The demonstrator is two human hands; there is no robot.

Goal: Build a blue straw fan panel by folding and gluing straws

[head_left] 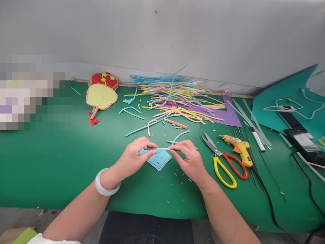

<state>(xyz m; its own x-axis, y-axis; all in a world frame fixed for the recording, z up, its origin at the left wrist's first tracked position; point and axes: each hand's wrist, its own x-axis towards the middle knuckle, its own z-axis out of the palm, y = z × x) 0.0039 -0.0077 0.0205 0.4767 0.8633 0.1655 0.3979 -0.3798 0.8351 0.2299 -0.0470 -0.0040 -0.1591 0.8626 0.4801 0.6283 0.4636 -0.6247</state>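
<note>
My left hand (142, 151) and my right hand (186, 156) pinch the two ends of a thin light-blue strip (163, 149), stretched level between my fingertips. A flat blue diamond-shaped piece (159, 162) lies on the table just below the strip, made of nested rows of similar blue strips. Its upper part is partly hidden by my fingers and the strip. My left wrist wears a pale bangle. Several blue offcuts lie close beyond my hands, with a bent blue strip (180, 136) nearest my right hand.
A heap of coloured strips (172, 91) lies at the back over purple sheet (231, 113). At right are scissors (223, 159), a yellow glue gun (238, 147) with a black cord, a marker (258, 139), clear sticks and a phone (304, 140). Fan-shaped pieces (101, 96) sit back left.
</note>
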